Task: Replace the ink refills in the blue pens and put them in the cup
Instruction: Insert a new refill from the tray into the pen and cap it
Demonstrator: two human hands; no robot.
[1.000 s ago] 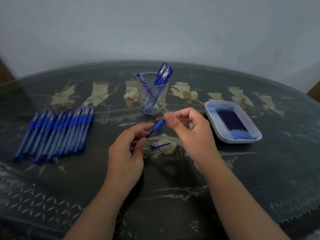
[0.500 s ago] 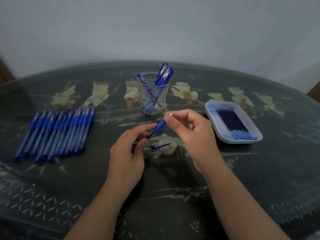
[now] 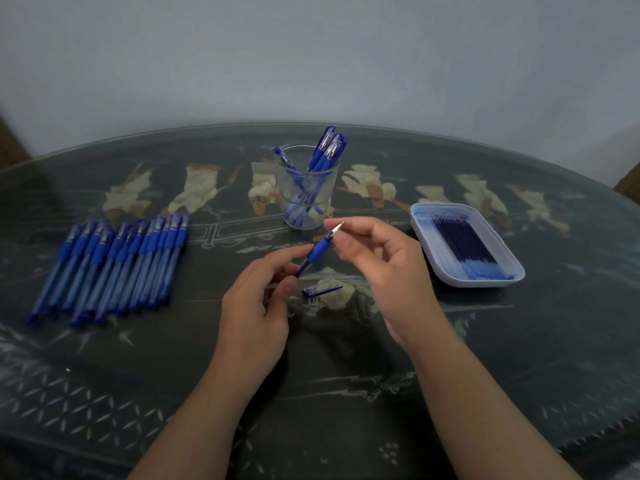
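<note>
My left hand [image 3: 258, 299] holds the barrel of an uncapped blue pen [image 3: 317, 252] that slants up to the right above the table. My right hand [image 3: 381, 268] pinches the pen's clear tip section near its metal point. The pen's blue cap [image 3: 322, 291] lies on the table just below the pen. A clear glass cup [image 3: 306, 188] with several blue pens stands behind my hands. A row of several capped blue pens [image 3: 117, 268] lies at the left. A white tray [image 3: 450, 278] holding several dark refills [image 3: 464, 245] sits at the right.
The table [image 3: 346, 358] is oval, dark, glass-topped, with pale painted figures. A plain wall rises behind its far edge. My forearms come in from the bottom of the view.
The pen's tip now shows further out past my right fingers, with the clear tip section exposed. Both hands have stayed in about the same place.
</note>
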